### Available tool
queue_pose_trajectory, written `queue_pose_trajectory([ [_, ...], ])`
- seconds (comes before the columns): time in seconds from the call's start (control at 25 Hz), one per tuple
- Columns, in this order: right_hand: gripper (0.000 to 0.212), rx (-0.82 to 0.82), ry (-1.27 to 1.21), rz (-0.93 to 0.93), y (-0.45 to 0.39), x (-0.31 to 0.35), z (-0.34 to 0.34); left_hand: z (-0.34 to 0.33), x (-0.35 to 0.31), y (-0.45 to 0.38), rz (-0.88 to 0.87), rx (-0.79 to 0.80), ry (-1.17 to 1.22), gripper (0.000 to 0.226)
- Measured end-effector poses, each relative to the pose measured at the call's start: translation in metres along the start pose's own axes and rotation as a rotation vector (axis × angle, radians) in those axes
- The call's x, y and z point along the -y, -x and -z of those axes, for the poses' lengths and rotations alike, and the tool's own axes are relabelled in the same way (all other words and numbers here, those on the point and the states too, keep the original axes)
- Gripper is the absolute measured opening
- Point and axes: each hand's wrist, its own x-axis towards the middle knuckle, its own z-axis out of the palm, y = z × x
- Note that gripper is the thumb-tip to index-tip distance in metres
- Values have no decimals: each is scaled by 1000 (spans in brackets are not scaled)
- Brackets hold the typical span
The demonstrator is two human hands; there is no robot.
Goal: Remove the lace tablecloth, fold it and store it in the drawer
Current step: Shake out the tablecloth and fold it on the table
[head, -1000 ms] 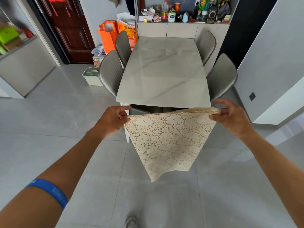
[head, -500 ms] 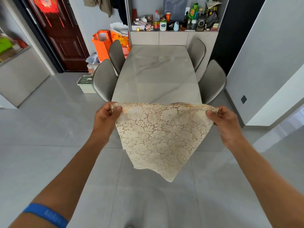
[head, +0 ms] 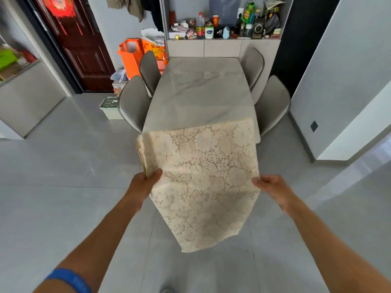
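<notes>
Before the marble table, both hands gripping folded lace tablecloth, four grey chairs flanking

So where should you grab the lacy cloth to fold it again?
Probably by its loose bottom corner, reaching from below. The lace tablecloth hangs limp, tapering to that point, while the left hand and right hand pinch its side edges. Lifting that corner to the far edge would halve it.

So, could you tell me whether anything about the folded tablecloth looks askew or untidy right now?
Yes. The lace tablecloth, pinched by the left hand and right hand, is unevenly folded: its lower edge hangs slanted to a point, and the layers bunch at its left edge. No damage shows.
</notes>
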Motion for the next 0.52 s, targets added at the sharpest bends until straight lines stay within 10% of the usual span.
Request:
queue_pose_trajectory([
  [0.36, 14, -407, -191, -43, -16, 19, -6, -8, 22, 5, 123, 44, 20, 64],
  [0.52, 57, -21, 115, 150, -15, 21, 10, -7, -11, -9, -206, 150, -455, 49],
])
